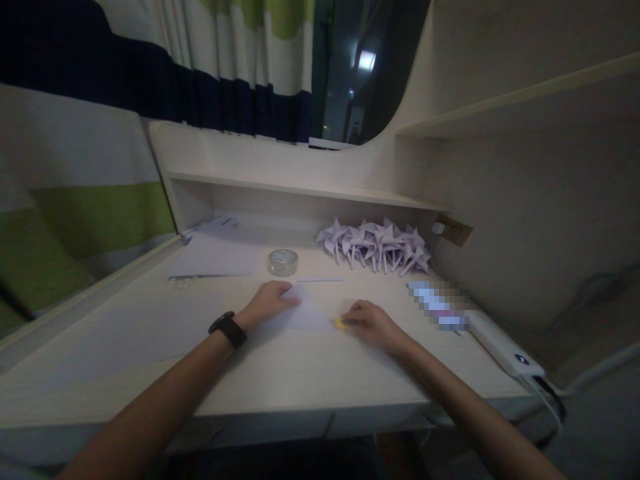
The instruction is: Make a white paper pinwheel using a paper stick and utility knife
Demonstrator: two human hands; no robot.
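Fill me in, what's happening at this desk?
A person sits at a pale wooden desk. The left hand presses on a sheet of pale paper lying flat; the right hand rests beside it on a small yellow object. Behind them sit a roll of clear tape, a thin white stick, a stack of paper and a pile of folded purple paper pinwheels.
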